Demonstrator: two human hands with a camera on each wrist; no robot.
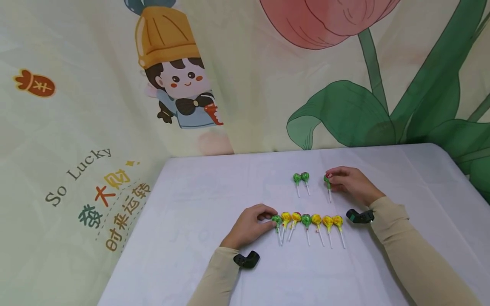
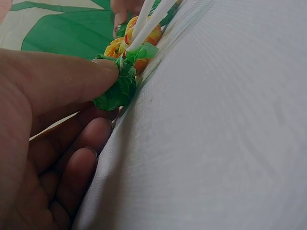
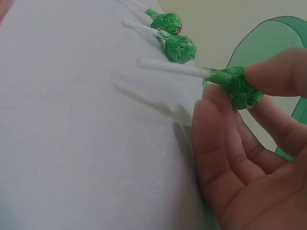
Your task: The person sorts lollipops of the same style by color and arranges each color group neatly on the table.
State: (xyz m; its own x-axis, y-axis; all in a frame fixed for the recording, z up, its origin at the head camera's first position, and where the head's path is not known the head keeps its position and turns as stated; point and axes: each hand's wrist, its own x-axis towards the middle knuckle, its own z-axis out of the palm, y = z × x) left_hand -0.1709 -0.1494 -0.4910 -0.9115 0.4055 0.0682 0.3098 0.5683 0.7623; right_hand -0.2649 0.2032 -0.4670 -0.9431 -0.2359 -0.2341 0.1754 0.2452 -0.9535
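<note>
My left hand (image 1: 250, 223) pinches the wrapped head of a green lollipop (image 2: 122, 86) at the left end of a row on the table. Yellow lollipops (image 1: 327, 222) and another green lollipop (image 1: 306, 220) continue that row rightward, sticks pointing toward me. Farther back, my right hand (image 1: 352, 182) holds a green lollipop (image 3: 237, 86) by its head between thumb and fingers; its white stick juts left above the cloth in the right wrist view. Just left of it lie two green lollipops (image 1: 305, 177) side by side.
A white cloth (image 1: 206, 191) covers the table. Behind it hangs a printed backdrop (image 1: 249, 85) with a cartoon figure, a tulip and lettering. Black wrist cameras (image 1: 246, 259) sit on both sleeves.
</note>
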